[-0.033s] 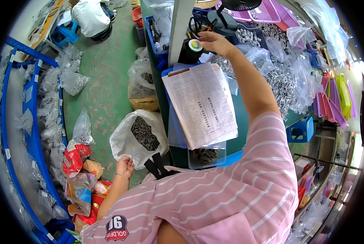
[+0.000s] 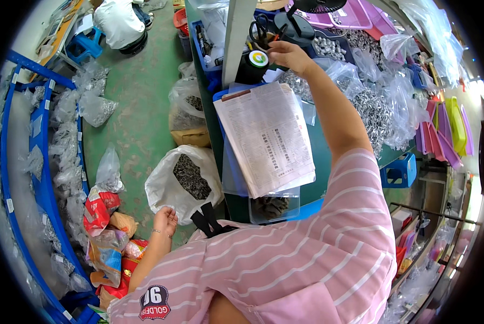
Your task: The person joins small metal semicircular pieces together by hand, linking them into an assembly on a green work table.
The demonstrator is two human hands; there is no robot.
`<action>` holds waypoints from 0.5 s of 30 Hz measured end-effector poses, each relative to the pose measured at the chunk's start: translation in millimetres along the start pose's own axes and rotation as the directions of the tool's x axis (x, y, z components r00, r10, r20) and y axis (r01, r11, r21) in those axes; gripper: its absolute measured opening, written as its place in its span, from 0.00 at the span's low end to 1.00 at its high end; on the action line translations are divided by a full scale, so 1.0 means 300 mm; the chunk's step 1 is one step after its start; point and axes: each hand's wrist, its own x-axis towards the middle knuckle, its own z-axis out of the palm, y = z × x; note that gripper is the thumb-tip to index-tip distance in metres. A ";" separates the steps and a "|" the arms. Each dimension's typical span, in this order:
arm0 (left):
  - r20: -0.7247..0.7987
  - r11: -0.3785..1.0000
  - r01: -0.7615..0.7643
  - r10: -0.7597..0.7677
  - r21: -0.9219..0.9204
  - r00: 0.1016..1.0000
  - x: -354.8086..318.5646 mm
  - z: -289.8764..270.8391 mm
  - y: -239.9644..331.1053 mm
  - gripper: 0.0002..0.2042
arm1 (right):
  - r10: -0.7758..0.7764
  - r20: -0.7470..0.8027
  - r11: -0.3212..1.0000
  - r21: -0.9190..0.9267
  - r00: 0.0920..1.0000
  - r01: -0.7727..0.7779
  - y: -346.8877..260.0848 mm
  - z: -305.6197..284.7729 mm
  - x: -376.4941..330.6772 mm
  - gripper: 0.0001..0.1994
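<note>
At the back of the bench, my right hand [image 2: 289, 57] reaches beside a black cylinder [image 2: 251, 67] with a green-and-white round top. Its fingers are partly bent and apart, with nothing visible between them. Black-handled scissors [image 2: 260, 32] stand just beyond the fingertips. My left hand [image 2: 165, 220] hangs low with loosely curled fingers and holds nothing I can see. It is at the near rim of a white sack [image 2: 158, 183] of small dark metal parts [image 2: 191, 178]. Between my arms lies a clipboard with a stack of printed sheets [image 2: 269, 140].
A small black fan [image 2: 296, 29] stands behind my right hand. Shiny metal parts [image 2: 371, 116] and plastic bags cover the bench's right side. Blue shelving [image 2: 47, 178] lines the left, with bags [image 2: 99, 210] on the floor. A person in white [image 2: 118, 24] crouches far left.
The fingers of my right hand have bent slightly beside the black cylinder. The scissors' handles show more plainly. My left hand stays in place.
</note>
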 end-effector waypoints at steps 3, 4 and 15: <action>-0.007 0.999 -0.015 0.016 0.031 1.000 -0.020 0.034 0.016 0.02 | 0.166 -0.200 0.962 -0.181 0.966 -0.203 0.195 -0.093 0.043 0.21; -0.014 0.999 -0.023 0.023 0.036 1.000 -0.027 0.041 0.026 0.02 | 0.213 -0.224 0.932 -0.245 0.951 -0.267 0.246 -0.088 0.043 0.20; 0.163 0.965 -0.167 0.135 0.200 0.977 0.172 -0.155 -0.004 0.03 | -0.732 -0.617 0.634 -0.772 0.288 -0.043 0.151 0.005 -0.233 0.33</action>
